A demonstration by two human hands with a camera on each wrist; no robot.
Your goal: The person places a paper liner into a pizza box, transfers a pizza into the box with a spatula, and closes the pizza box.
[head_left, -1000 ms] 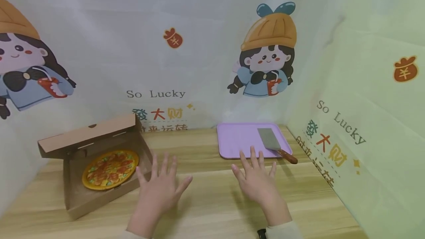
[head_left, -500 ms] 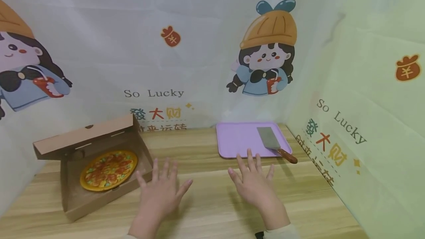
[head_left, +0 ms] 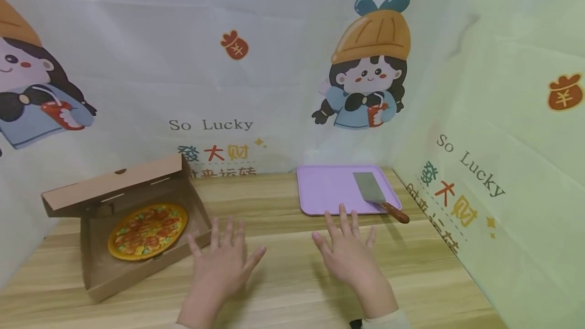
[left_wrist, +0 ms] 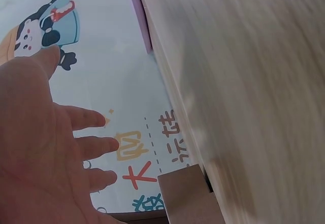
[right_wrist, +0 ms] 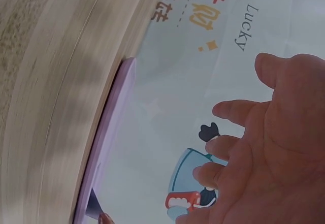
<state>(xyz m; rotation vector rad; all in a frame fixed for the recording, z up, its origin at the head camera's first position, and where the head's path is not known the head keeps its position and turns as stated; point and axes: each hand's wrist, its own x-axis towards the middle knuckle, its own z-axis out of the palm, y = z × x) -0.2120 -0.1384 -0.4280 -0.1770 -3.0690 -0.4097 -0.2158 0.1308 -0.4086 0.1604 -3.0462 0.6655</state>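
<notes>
Fingers straight and spread wide on both hands — the right hand [head_left: 354, 260] is raised above the wooden table [head_left: 283, 283] just short of the purple tray [head_left: 324, 189], its fingertips overlapping the near rim in the head view. The left hand [head_left: 221, 268], palm down in the same way, is to the left of the tray and nearer the wearer, close beside the pizza box [head_left: 132, 279]. On the tray lies a spatula [head_left: 370, 188], its brown handle jutting past the near right corner. Well left of the tray — inside the box, under its raised lid [head_left: 119, 185] — sits a pizza [head_left: 148, 232]. Behind the tray rises a printed cloth [head_left: 274, 80].
</notes>
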